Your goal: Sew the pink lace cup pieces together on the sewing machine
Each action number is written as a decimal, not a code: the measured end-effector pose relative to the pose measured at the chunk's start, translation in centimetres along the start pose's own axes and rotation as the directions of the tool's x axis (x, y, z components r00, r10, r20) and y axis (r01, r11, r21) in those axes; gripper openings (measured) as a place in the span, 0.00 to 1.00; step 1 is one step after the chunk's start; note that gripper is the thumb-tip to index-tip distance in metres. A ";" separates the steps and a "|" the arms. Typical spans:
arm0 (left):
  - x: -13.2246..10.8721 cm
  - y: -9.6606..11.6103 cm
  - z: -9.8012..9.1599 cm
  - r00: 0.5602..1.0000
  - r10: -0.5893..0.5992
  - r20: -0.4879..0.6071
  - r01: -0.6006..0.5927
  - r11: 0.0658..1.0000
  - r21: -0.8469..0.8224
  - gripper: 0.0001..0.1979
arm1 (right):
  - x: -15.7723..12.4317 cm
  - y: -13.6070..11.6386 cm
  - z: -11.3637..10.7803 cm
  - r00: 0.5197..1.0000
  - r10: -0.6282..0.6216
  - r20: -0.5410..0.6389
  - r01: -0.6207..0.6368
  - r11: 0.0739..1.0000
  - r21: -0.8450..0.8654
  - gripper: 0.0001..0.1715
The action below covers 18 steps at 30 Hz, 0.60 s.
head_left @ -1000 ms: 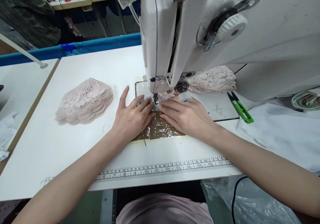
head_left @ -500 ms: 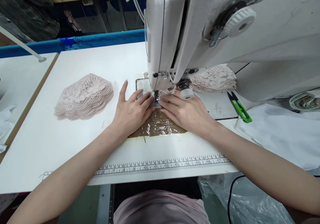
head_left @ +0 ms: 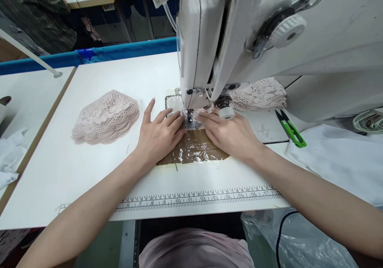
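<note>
My left hand (head_left: 160, 135) lies palm down just left of the presser foot (head_left: 189, 118), thumb and fingers spread, fingertips on the edge of a pale pink lace piece (head_left: 196, 111). To the right of the foot, my right hand (head_left: 231, 133) rests flat with its fingers stretched toward the needle, touching the lace; some of its fingertips are hidden behind a white knob on the machine. Most of the lace is covered by my hands and the sewing machine head (head_left: 200, 48). Shiny brown tape (head_left: 196, 148) covers the table in front of the foot.
A stack of pink lace pieces (head_left: 106, 118) lies on the left of the white table (head_left: 89, 180). Another lace stack (head_left: 259, 95) sits under the machine arm, near green thread snips (head_left: 290, 128). White fabric (head_left: 338, 160) lies at right. A printed ruler (head_left: 191, 199) runs along the front edge.
The whole view has shifted slightly, so the table and machine sit a little further right. My right fingertips are slightly further from the presser foot; my left hand keeps its place beside it.
</note>
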<state>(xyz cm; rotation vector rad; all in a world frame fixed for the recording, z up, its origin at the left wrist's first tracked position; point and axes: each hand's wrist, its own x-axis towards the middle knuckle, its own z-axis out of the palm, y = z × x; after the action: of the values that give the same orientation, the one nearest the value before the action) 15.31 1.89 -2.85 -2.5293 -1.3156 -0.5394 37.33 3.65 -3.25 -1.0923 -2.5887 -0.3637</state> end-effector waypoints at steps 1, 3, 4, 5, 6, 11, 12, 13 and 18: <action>0.0 0.0 -0.1 1.000 0.009 -0.010 -0.009 1.000 -0.005 0.15 | 0.1 0.1 -0.1 1.000 0.013 0.026 -0.013 1.000 0.007 0.19; -0.1 0.1 -0.2 0.999 0.040 -0.030 -0.041 0.999 -0.033 0.16 | 0.2 0.2 -0.6 0.996 0.064 0.061 -0.069 0.994 0.080 0.19; -0.1 0.2 -0.3 0.997 0.061 -0.037 -0.063 0.996 -0.064 0.17 | 0.3 0.3 -1.0 0.993 0.091 0.073 -0.103 0.978 0.181 0.18; -0.2 0.4 -0.4 0.996 0.077 -0.043 -0.082 0.991 -0.110 0.17 | 0.3 0.4 -1.5 0.989 0.111 0.096 -0.137 0.933 0.332 0.16; -0.2 0.5 -0.5 0.995 0.084 -0.048 -0.091 0.980 -0.178 0.18 | 0.3 0.4 -2.0 0.983 0.116 0.140 -0.172 0.840 0.514 0.13; -0.3 0.7 -1.9 0.995 0.006 0.095 0.072 0.598 -0.798 0.08 | 0.3 0.7 -3.4 0.902 0.005 0.431 -0.431 0.007 0.902 0.10; -0.4 0.6 -2.2 0.981 -0.026 0.190 0.181 0.456 -0.871 0.07 | 0.3 0.7 -3.4 0.886 0.012 0.464 -0.461 -0.095 0.882 0.11; -0.5 0.4 -2.6 0.956 -0.063 0.286 0.290 0.326 -0.900 0.08 | 0.4 0.7 -3.3 0.873 0.022 0.487 -0.477 -0.171 0.862 0.12; -0.7 -0.7 -3.9 0.876 -0.200 0.438 0.455 0.046 -0.889 0.15 | 0.7 0.2 -2.9 0.843 -0.062 0.534 -0.526 -0.302 0.795 0.13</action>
<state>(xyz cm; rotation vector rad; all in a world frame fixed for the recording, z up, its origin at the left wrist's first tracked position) 13.52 0.26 0.42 -3.2251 -2.1656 -1.9369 37.54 3.18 -0.27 -0.8333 -1.5179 2.0166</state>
